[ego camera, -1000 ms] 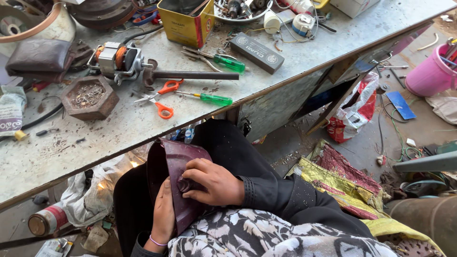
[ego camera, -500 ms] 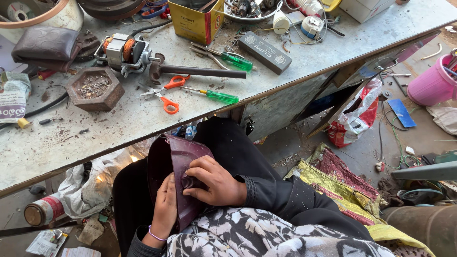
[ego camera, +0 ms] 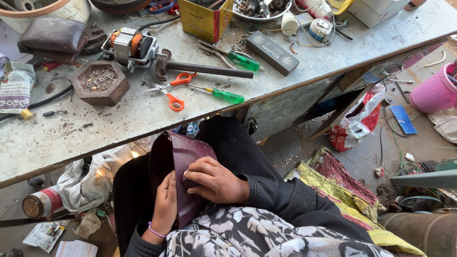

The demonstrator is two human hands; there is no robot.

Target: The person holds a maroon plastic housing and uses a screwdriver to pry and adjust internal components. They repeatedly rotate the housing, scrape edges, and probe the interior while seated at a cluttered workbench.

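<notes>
A dark maroon curved plastic cover (ego camera: pixel 183 154) rests upright on my lap, below the edge of the workbench (ego camera: pixel 143 119). My left hand (ego camera: pixel 164 204) holds it from underneath at its near side, a thin purple band on that wrist. My right hand (ego camera: pixel 216 181) lies over the cover's outer face, fingertips pressed against its middle. Both arms are in black sleeves.
On the bench lie orange-handled scissors (ego camera: pixel 173 90), two green screwdrivers (ego camera: pixel 227 95), an electric motor with a long shaft (ego camera: pixel 138 47), a hexagonal dish of small parts (ego camera: pixel 100 83), a yellow tin (ego camera: pixel 207 19) and a dark flat box (ego camera: pixel 272 52). A pink bucket (ego camera: pixel 435 90), bags and cloth clutter the floor.
The view has drifted slightly so the bench sits higher and further right. My hands stay on the maroon cover with little movement.
</notes>
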